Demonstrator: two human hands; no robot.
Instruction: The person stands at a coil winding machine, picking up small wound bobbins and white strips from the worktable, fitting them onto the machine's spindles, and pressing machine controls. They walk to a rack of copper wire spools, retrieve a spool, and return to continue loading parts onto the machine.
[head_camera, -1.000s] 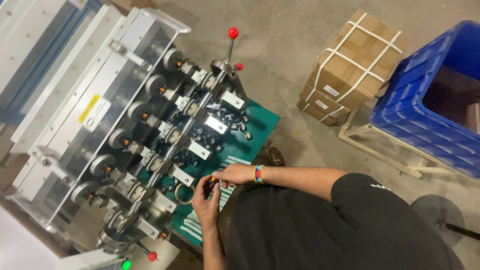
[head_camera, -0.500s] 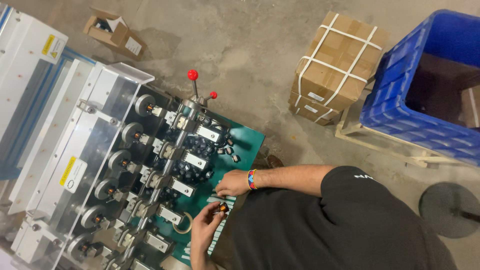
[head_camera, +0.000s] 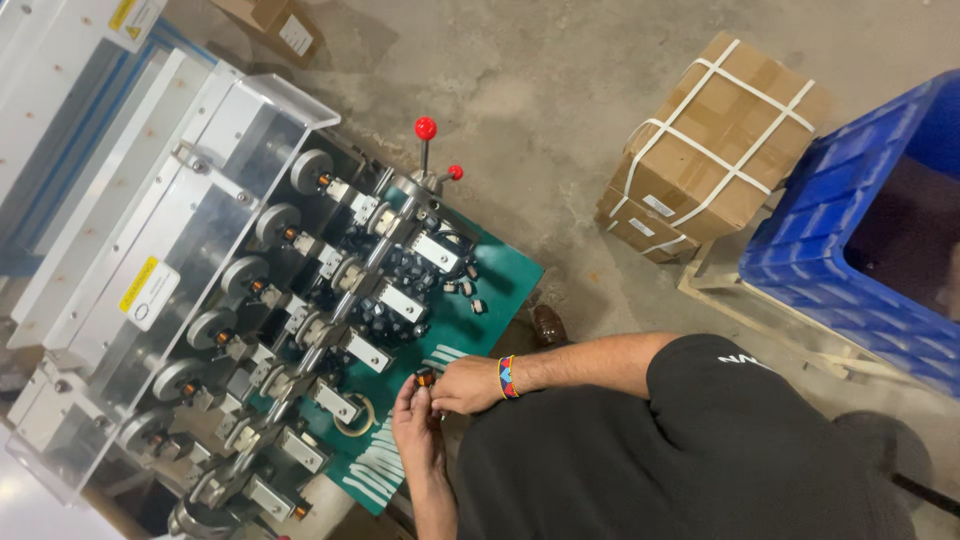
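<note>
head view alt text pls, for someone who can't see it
Seen from above, a person's two hands, left hand and right hand, meet around a small orange-and-black part at the edge of a green bench. The bench carries a machine with rows of spindles and a red-knobbed lever. A strapped cardboard box and a blue crate sit on the concrete floor.

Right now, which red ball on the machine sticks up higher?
The bigger red ball on the tall upright lever. The smaller red ball sits lower beside it, on a short stem.

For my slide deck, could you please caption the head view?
Both hands, left hand and right hand, hold a small orange-and-black part beside a multi-spindle machine.
</note>
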